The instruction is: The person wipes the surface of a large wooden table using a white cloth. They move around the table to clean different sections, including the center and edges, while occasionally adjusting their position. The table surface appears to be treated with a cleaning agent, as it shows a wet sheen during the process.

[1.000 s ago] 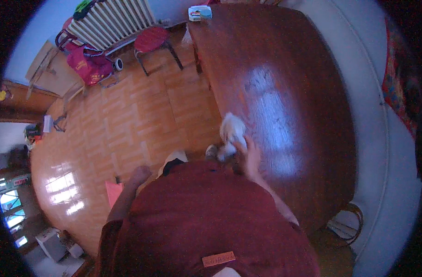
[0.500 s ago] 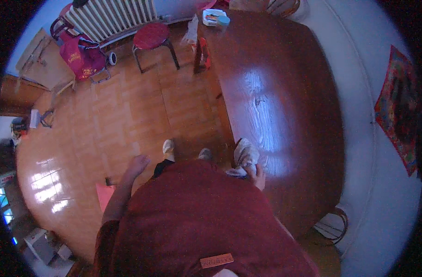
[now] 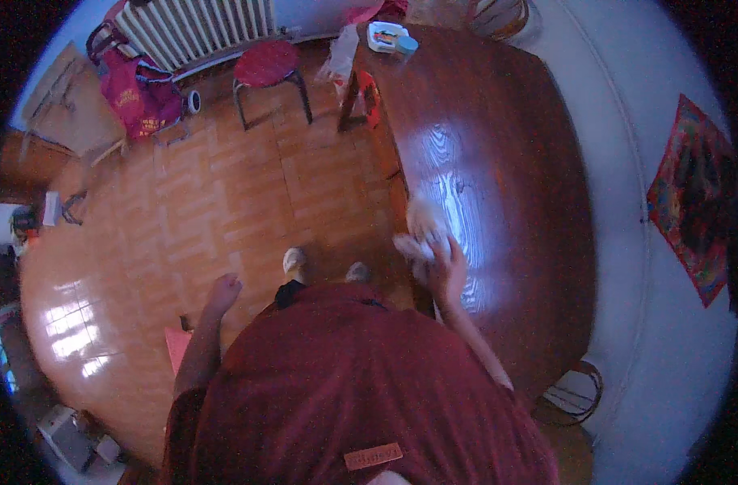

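Note:
My right hand [image 3: 445,271] is closed around a bunched, pale cloth [image 3: 425,218] at the near left edge of the long brown wooden table [image 3: 522,186]. Part of the cloth lies against the tabletop and a loose end sticks out toward the floor side; motion blurs its outline. My left hand [image 3: 225,291] hangs over the floor beside my body, its fingers curled in with nothing visible in them.
At the table's far end sits a white container [image 3: 385,36] beside a light-blue round lid or tub [image 3: 406,45]. A red-topped stool [image 3: 268,65] stands near the radiator [image 3: 199,32]. A maroon wheeled bag [image 3: 142,101] is at the far left, and a chair [image 3: 577,396] touches the near right.
My right hand has pushed the cloth forward along the table edge, its forearm now showing. My left hand has drawn back slightly and its fingers have curled in.

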The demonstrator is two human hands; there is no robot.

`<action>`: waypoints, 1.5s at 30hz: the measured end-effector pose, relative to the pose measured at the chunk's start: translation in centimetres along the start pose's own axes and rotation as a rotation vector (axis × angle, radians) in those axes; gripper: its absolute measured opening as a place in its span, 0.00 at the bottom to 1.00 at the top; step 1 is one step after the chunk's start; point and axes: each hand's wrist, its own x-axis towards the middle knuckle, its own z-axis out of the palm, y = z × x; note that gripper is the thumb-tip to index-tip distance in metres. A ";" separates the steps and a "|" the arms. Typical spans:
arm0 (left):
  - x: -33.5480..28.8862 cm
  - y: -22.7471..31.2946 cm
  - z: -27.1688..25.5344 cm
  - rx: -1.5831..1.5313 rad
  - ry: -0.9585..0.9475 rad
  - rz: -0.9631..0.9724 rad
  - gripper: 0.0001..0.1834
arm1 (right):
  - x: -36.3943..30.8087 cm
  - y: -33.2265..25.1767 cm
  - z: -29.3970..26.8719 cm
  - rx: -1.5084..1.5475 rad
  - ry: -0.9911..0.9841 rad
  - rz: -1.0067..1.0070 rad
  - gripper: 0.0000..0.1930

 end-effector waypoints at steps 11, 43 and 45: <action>0.2 -4.3 2.1 0.519 -0.195 0.326 0.18 | 8.2 -0.6 2.9 -0.256 0.023 -0.073 0.23; 1.3 5.9 0.2 -0.042 0.034 0.158 0.14 | -9.5 3.1 -1.3 -0.149 -0.022 0.002 0.24; 0.8 4.6 0.6 -0.003 -0.013 0.134 0.14 | -10.7 3.2 -2.1 -0.243 -0.102 0.033 0.25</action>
